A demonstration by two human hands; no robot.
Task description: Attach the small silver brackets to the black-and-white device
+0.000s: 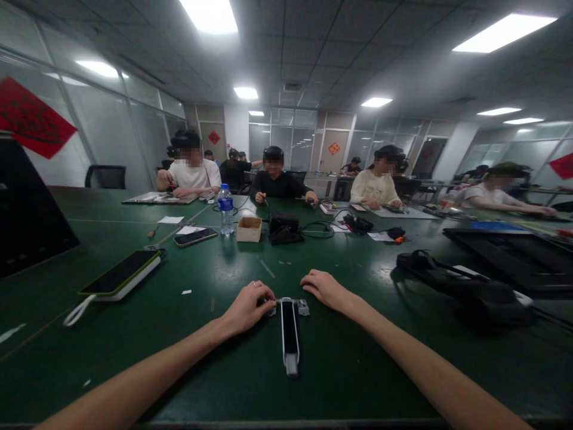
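Observation:
A slim black device with a white rim (290, 334) lies on the green table (215, 382), its grey end towards me. Small metal pieces stick out on both sides of its far end. My left hand (249, 304) has curled fingers and thumb at the left metal piece; its fingertips touch or nearly touch it, and I cannot tell whether they grip it. Just beyond the right metal piece (304, 307), my right hand (326, 288) rests on the table with bent fingers, apart from the device, holding nothing that shows.
Left lie a green-edged device (123, 276) and a phone (196, 237). Ahead stand a water bottle (225, 210), an open small box (249, 229) and a black object (284, 227). A black headset (465, 292) and black tray (514, 257) are right. Several people sit beyond.

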